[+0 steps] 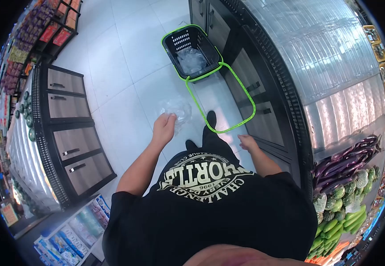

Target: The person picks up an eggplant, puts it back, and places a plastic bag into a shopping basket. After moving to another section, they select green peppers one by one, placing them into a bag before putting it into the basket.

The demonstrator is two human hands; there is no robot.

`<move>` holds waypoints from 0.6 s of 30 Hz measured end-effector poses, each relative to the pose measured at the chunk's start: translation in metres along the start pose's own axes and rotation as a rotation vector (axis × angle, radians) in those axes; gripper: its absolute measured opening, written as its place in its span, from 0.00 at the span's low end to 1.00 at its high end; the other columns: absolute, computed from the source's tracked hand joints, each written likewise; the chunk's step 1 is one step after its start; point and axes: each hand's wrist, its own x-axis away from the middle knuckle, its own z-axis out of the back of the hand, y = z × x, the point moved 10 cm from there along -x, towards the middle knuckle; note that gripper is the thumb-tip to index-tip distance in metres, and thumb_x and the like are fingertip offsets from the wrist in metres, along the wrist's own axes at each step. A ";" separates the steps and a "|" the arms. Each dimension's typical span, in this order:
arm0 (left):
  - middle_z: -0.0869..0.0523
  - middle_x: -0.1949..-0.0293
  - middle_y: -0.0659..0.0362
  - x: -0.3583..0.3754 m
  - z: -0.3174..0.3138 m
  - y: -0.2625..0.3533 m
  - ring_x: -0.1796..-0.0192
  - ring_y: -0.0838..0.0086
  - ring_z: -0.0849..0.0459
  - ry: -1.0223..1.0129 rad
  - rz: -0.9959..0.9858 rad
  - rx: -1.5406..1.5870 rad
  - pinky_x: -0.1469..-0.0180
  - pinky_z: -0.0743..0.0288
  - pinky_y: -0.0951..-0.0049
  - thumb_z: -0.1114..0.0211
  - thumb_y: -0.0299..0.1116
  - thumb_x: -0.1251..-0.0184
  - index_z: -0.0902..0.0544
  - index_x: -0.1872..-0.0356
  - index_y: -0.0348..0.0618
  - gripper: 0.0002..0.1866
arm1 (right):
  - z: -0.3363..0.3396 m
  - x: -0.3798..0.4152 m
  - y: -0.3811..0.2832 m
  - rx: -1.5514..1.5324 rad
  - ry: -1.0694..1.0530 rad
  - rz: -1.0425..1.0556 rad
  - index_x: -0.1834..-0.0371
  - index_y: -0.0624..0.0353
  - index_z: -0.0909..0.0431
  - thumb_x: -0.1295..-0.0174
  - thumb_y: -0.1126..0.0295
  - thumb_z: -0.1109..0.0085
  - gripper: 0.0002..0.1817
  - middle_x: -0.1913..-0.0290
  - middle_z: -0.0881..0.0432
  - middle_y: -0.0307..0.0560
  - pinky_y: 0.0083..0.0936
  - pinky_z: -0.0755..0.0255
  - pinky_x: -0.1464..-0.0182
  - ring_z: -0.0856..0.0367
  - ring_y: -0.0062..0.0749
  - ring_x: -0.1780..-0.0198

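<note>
My left hand (164, 127) is closed on a clear plastic bag (177, 111), held above the tiled floor. My right hand (247, 142) holds nothing; its fingers are slightly apart, just below the green handle (251, 95) of a shopping basket. The black basket (205, 73) with a green rim stands on the floor against the right-hand cabinets, its handle folded down toward me. Inside it lies crumpled clear plastic (191, 61).
Dark cabinets (250, 66) run along the right under a produce counter with eggplants (345, 162), squashes and green vegetables (338, 230). Another cabinet row (68, 95) stands on the left. A shelf of packages (70, 239) is at lower left.
</note>
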 end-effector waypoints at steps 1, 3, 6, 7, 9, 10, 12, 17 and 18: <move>0.18 0.67 0.42 -0.017 -0.005 0.005 0.61 0.51 0.18 0.020 -0.062 -0.083 0.56 0.26 0.61 0.45 0.40 0.31 0.19 0.66 0.34 0.17 | 0.002 -0.012 -0.004 -0.003 -0.013 -0.006 0.44 0.57 0.24 0.38 0.48 0.41 0.27 0.54 0.20 0.45 0.33 0.23 0.58 0.17 0.37 0.56; 0.18 0.66 0.40 -0.052 -0.022 0.009 0.61 0.48 0.18 0.024 -0.105 -0.176 0.57 0.26 0.59 0.43 0.41 0.33 0.19 0.67 0.34 0.17 | 0.006 -0.035 -0.004 0.041 -0.053 -0.029 0.43 0.58 0.25 0.38 0.48 0.41 0.28 0.55 0.20 0.46 0.34 0.23 0.59 0.17 0.37 0.58; 0.17 0.64 0.40 -0.113 -0.057 0.008 0.59 0.45 0.18 -0.022 -0.100 -0.225 0.55 0.26 0.56 0.41 0.41 0.37 0.18 0.65 0.35 0.16 | 0.019 -0.073 -0.009 -0.066 0.015 -0.019 0.41 0.59 0.28 0.38 0.49 0.41 0.30 0.56 0.20 0.47 0.35 0.22 0.61 0.17 0.37 0.59; 0.17 0.63 0.40 -0.134 -0.069 0.012 0.58 0.44 0.18 -0.024 -0.130 -0.242 0.55 0.25 0.54 0.40 0.40 0.37 0.18 0.64 0.35 0.15 | 0.022 -0.082 -0.015 -0.069 0.004 -0.030 0.41 0.59 0.28 0.38 0.49 0.41 0.30 0.56 0.20 0.47 0.35 0.22 0.61 0.17 0.37 0.59; 0.16 0.63 0.40 -0.175 -0.089 0.015 0.58 0.44 0.18 -0.035 -0.150 -0.271 0.54 0.25 0.53 0.40 0.39 0.38 0.18 0.63 0.35 0.15 | 0.028 -0.097 -0.020 -0.145 0.025 -0.085 0.37 0.59 0.32 0.39 0.51 0.39 0.32 0.58 0.21 0.47 0.35 0.21 0.64 0.18 0.35 0.62; 0.16 0.61 0.40 -0.197 -0.100 0.014 0.57 0.44 0.18 -0.063 -0.121 -0.314 0.52 0.25 0.53 0.40 0.39 0.39 0.17 0.61 0.36 0.15 | 0.027 -0.109 -0.021 -0.148 0.012 -0.094 0.37 0.59 0.32 0.39 0.51 0.39 0.32 0.58 0.21 0.47 0.35 0.21 0.64 0.18 0.35 0.62; 0.16 0.60 0.39 -0.232 -0.115 0.005 0.55 0.44 0.18 -0.099 -0.072 -0.363 0.51 0.25 0.53 0.40 0.38 0.40 0.17 0.60 0.36 0.15 | 0.043 -0.123 -0.006 -0.222 0.224 -0.141 0.37 0.57 0.33 0.40 0.53 0.37 0.32 0.59 0.21 0.46 0.36 0.21 0.65 0.20 0.34 0.66; 0.16 0.55 0.40 -0.308 -0.132 -0.002 0.50 0.47 0.18 -0.087 -0.084 -0.513 0.46 0.25 0.56 0.40 0.37 0.42 0.17 0.55 0.36 0.18 | 0.045 -0.140 0.005 -0.351 0.193 -0.225 0.40 0.55 0.32 0.41 0.54 0.36 0.30 0.55 0.23 0.48 0.38 0.21 0.62 0.21 0.38 0.63; 0.17 0.51 0.42 -0.321 -0.133 -0.008 0.47 0.49 0.19 -0.131 -0.029 -0.539 0.43 0.26 0.58 0.40 0.36 0.42 0.17 0.53 0.37 0.18 | 0.042 -0.140 0.004 -0.417 0.161 -0.250 0.41 0.55 0.32 0.42 0.54 0.35 0.29 0.54 0.23 0.49 0.40 0.22 0.60 0.21 0.40 0.61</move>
